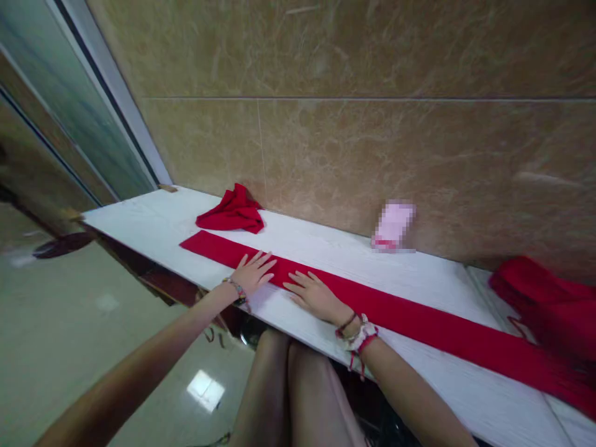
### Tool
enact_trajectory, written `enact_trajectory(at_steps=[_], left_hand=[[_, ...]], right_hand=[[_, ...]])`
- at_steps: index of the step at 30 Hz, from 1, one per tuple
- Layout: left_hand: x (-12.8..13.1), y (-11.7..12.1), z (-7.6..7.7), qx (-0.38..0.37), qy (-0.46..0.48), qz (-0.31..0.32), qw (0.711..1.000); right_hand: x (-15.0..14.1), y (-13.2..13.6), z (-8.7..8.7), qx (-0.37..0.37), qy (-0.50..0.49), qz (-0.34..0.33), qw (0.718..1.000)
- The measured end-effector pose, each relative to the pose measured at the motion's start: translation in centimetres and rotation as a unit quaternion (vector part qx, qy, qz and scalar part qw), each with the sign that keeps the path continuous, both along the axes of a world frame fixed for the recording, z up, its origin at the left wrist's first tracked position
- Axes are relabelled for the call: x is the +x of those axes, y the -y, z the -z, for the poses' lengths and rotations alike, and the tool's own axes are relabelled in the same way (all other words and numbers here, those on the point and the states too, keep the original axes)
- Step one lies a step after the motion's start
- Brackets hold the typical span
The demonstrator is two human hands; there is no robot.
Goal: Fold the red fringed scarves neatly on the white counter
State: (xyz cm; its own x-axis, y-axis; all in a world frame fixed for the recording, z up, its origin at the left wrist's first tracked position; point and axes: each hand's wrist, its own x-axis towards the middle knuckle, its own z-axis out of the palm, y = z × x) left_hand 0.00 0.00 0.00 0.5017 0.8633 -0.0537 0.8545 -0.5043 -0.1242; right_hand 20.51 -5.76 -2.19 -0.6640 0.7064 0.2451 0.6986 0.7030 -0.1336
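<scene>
A long, flat strip of red cloth (pixel 391 305) runs along the white table (pixel 321 238) from the left part to the right edge of the view. My left hand (pixel 252 273) rests on the strip with its fingers stretched out. Just to the right, my right hand (pixel 316 296) lies palm down, its fingertips on the cloth and its fingers spread. Neither hand grips anything. Behind the strip's left end sits a crumpled red cloth (pixel 235 211).
A blurred-out pink object (pixel 393 225) leans at the table's back against the tan tiled wall (pixel 335 149). More red cloth (pixel 544 298) is heaped at the right. My knees (pixel 288 372) are at the table's front edge. A glass panel (pixel 88 87) stands at the left.
</scene>
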Motion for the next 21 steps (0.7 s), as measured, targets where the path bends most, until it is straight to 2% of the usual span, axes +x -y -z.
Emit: enact_trajectory(at_steps=[5,7,11,15,18,21], left_hand=[[2.0,-0.8,0.7,-0.062,0.027,-0.066,0.996],[1.8,-0.9,0.8,-0.073,0.039,-0.104,0.991],[1.0,-0.9,0.4,-0.090,0.046,-0.149,0.984],[2.6,-0.6,-0.3,-0.104,0.040,-0.177,0.978],[5.2,-0.3,-0.3,-0.105,0.050,-0.126,0.985],[7.1,-0.1,0.1,-0.141,0.058,-0.076,0.985]], right_hand=[[0.7,-0.1,-0.2,-0.009,0.008,0.176,0.984],[1.1,0.0,-0.3,-0.029,0.028,0.209,0.977],[1.3,0.2,-0.5,-0.058,0.045,0.210,0.975],[1.0,0.1,-0.9,-0.074,0.047,0.206,0.975],[1.1,0.0,-1.1,-0.089,0.049,0.207,0.973],[2.5,0.7,-1.1,-0.088,0.056,0.216,0.971]])
